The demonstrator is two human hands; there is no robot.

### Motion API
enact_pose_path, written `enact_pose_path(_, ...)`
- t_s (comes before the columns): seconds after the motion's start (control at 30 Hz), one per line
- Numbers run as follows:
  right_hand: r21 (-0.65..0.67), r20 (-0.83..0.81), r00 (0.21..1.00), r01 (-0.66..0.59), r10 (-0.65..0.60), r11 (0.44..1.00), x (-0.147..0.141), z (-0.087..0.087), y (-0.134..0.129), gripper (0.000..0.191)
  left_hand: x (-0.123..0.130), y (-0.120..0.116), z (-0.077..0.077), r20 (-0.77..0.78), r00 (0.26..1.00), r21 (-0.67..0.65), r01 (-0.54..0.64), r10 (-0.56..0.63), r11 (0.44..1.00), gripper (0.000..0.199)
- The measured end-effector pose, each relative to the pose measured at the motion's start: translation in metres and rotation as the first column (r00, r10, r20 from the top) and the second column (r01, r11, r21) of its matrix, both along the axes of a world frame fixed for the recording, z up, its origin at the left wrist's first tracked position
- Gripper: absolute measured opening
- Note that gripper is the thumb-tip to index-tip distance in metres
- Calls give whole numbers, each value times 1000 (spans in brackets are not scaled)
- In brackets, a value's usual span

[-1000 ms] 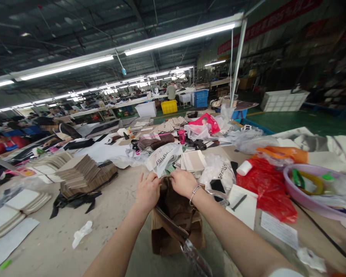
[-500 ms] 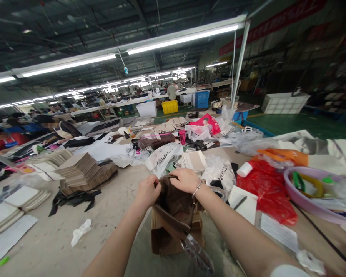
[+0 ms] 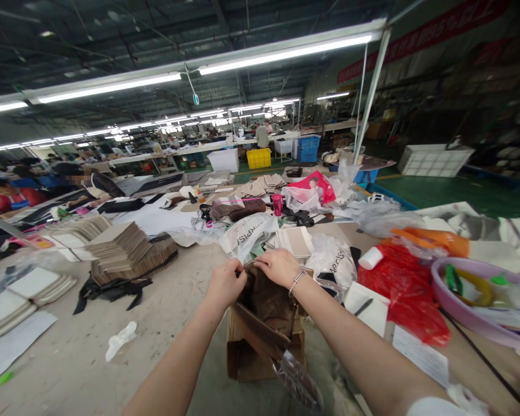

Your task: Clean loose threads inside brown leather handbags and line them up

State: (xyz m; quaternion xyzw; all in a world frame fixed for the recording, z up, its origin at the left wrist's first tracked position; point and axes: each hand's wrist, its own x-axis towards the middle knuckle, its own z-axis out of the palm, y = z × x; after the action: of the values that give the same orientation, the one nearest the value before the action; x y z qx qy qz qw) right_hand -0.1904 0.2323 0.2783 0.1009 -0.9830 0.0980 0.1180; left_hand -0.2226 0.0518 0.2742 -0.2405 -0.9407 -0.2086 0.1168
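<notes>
Both hands pinch the far rim of a brown handbag (image 3: 266,297), whose mouth gapes toward me and shows a dark brown lining. My left hand (image 3: 226,282) is closed on the rim's left corner. A little to the right, my right hand (image 3: 281,267) grips the same edge with thumb and fingers; a bracelet circles that wrist. Clear plastic wrap (image 3: 299,378) covers a strap hanging off the bag's near side. Under the bag stands an open cardboard box (image 3: 242,361), partly hidden by it.
Stacks of grey-beige board pieces (image 3: 119,245) and white panels (image 3: 8,306) lie left on the table. Rightward are a red plastic bag (image 3: 403,289), a purple basin (image 3: 450,300) and a notebook with a pen (image 3: 368,303). Printed plastic bags (image 3: 247,234) lie beyond my hands. Co-workers sit far left.
The view has shifted slightly. Both hands keep their hold on the bag's rim, with the right hand a touch closer to the left.
</notes>
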Motion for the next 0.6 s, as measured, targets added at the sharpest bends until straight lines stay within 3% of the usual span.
enact_pose_path(0.2,47,-57,996,68,-66,997,-1,4,-12,33,0,2,-2,-30,1000,-18,6,-6,1000,4)
enact_pose_path(0.43,-21,-35,985,168,-169,986,0,1,-22,33,3,2,-1,-49,998,-39,31,-33,999,5)
enact_pose_path(0.6,-25,-44,990,136,-137,990,3,2,-20,30,5,3,0,-49,998,-68,37,-40,997,7)
